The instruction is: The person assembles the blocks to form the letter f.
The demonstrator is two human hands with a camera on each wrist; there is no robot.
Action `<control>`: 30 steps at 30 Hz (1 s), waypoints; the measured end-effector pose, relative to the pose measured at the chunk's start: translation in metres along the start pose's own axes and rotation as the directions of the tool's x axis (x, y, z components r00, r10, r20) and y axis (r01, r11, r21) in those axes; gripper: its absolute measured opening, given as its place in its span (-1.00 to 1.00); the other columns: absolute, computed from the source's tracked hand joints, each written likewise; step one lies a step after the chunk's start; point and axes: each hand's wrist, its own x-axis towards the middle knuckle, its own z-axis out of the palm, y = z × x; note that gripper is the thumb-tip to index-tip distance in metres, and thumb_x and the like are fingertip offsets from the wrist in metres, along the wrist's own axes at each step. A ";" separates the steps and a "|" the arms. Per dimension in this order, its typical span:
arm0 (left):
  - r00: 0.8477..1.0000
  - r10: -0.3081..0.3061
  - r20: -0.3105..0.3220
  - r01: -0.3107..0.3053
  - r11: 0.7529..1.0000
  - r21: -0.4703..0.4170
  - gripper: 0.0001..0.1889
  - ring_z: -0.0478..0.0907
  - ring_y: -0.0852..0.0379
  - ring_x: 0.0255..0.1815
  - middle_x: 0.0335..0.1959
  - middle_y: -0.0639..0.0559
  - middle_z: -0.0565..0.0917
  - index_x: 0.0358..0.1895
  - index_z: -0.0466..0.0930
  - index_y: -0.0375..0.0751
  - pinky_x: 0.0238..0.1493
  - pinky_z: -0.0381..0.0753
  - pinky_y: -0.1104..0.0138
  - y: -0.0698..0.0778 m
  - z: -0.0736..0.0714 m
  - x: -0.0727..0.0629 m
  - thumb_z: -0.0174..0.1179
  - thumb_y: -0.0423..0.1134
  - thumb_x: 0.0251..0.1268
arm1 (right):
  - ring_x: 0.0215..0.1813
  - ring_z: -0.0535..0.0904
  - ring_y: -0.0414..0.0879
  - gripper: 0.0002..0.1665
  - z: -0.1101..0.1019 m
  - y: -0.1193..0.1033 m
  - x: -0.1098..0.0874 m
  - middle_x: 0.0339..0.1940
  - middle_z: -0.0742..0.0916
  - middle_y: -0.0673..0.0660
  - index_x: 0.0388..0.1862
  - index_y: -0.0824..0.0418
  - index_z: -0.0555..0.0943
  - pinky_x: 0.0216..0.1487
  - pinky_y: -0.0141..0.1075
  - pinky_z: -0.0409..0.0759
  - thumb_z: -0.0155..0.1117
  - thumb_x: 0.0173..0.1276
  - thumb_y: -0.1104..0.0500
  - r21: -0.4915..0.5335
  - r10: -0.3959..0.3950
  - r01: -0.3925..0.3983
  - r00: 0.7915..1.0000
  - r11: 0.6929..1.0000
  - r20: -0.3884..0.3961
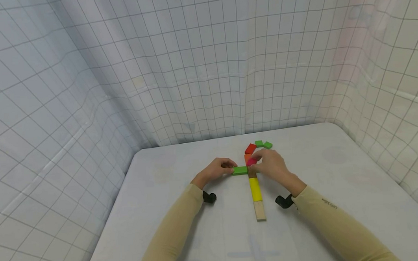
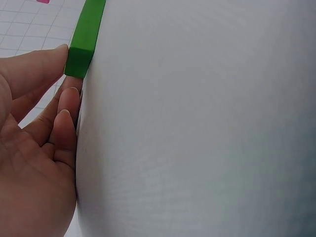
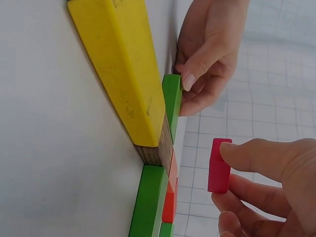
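My left hand [image 1: 218,168] pinches the outer end of a green block [image 1: 240,170] lying flat, thumb on one side. The right hand [image 1: 272,166] holds a small magenta block [image 3: 219,165] between thumb and fingers, raised over the row of blocks. Beneath it lies a dark brown block [image 3: 155,154], joined to a yellow block [image 1: 255,189] and then a plain wooden block [image 1: 259,210] nearer me. Another green block [image 3: 147,200] lies on the brown block's other side, hidden behind my right hand in the head view.
Beyond the brown block, an orange block [image 1: 247,157], a red block [image 1: 250,148] and two small green blocks [image 1: 259,143] curve away to the right. All lie on a white-covered table [image 1: 175,167]. Grid-patterned white curtains [image 1: 199,87] hang behind and at both sides.
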 end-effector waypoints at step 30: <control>1.000 -0.016 -0.005 0.016 1.000 0.002 -0.78 0.47 0.09 -0.17 -0.14 0.02 0.64 0.07 0.71 -0.08 -0.13 0.46 0.29 -0.001 0.001 0.001 0.26 -0.24 0.43 | -0.17 0.55 0.09 -0.52 -0.018 0.048 0.021 -0.11 0.72 0.21 0.18 0.21 0.69 -0.27 -0.15 0.59 0.44 0.31 0.09 -0.030 0.081 -0.084 0.994 0.996 -0.072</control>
